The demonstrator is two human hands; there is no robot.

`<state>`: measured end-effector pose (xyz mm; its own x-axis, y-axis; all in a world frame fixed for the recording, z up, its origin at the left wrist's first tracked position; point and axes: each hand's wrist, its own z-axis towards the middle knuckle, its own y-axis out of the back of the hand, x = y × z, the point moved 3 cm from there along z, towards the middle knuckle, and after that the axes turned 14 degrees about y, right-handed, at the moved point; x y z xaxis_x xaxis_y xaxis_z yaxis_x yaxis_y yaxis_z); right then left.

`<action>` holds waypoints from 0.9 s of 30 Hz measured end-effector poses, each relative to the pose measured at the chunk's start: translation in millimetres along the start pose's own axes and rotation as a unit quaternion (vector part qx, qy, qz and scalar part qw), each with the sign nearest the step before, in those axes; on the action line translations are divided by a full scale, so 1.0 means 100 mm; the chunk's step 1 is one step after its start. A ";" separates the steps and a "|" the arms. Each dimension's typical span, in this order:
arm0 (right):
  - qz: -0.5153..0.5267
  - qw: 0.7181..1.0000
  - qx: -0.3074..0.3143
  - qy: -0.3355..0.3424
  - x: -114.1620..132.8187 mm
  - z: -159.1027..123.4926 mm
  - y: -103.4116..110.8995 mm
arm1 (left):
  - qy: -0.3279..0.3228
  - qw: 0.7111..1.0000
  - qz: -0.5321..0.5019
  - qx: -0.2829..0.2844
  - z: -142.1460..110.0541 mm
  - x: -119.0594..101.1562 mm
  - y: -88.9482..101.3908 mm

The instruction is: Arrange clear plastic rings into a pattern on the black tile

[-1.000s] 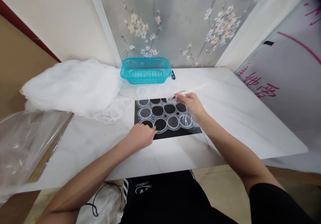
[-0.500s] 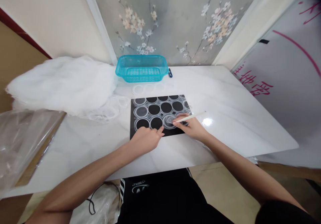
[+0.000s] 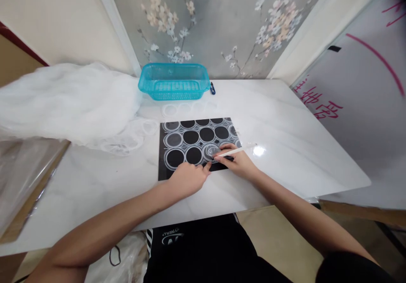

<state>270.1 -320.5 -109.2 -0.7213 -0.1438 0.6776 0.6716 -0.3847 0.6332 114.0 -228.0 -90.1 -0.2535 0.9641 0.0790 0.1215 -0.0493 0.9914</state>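
A black rectangular sheet (image 3: 163, 172) lies flat on the white table. Rows of dark circles edged by pale, see-through rings cover it. My left hand (image 3: 188, 178) rests at its near edge, fingers mostly curled and one fingertip pressed down close to a ring. Whether anything is pinched there cannot be made out. In my right hand (image 3: 239, 161), closed on it, is a slim white stick (image 3: 234, 151), pen-like, slanting up to the right. Its low end is at a pale round piece (image 3: 211, 151) on the sheet, just right of my left fingertips.
Behind the sheet stands a blue plastic basket (image 3: 174, 93), with a small dark-blue tool (image 3: 212, 88) beside it. Clear rings (image 3: 171, 110) lie in front of the basket. White filmy material (image 3: 69, 101) is heaped at left, near a plastic-covered board (image 3: 34, 190). A whiteboard (image 3: 358, 147) is at right.
The view has shifted a little. My left fingertip now sits nearer to the right hand, by the pale round piece. The right hand keeps hold of the white stick.
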 end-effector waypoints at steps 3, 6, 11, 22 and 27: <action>-0.044 0.998 0.010 0.049 0.04 0.00 -0.01 | 0.011 1.000 -0.007 0.003 0.02 0.01 -0.01; -0.103 0.987 0.024 0.122 0.11 -0.03 0.01 | 0.023 0.999 -0.018 0.019 0.04 0.03 0.00; -0.207 0.948 0.103 0.218 0.23 -0.05 -0.03 | 0.016 0.999 -0.032 0.038 0.10 0.05 0.02; -0.172 0.948 -0.269 -0.001 -0.35 0.72 0.85 | -0.004 0.999 0.000 0.042 0.10 -0.01 0.13; -0.174 0.977 -0.121 0.037 -0.20 0.19 0.63 | -0.034 0.999 0.000 0.024 0.09 -0.13 0.17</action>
<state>330.2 -324.4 -75.1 -0.9150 -0.0287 0.4024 0.3305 -0.6254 0.7069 128.3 -239.4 -75.4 -0.1883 0.9796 0.0705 0.1687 -0.0384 0.9849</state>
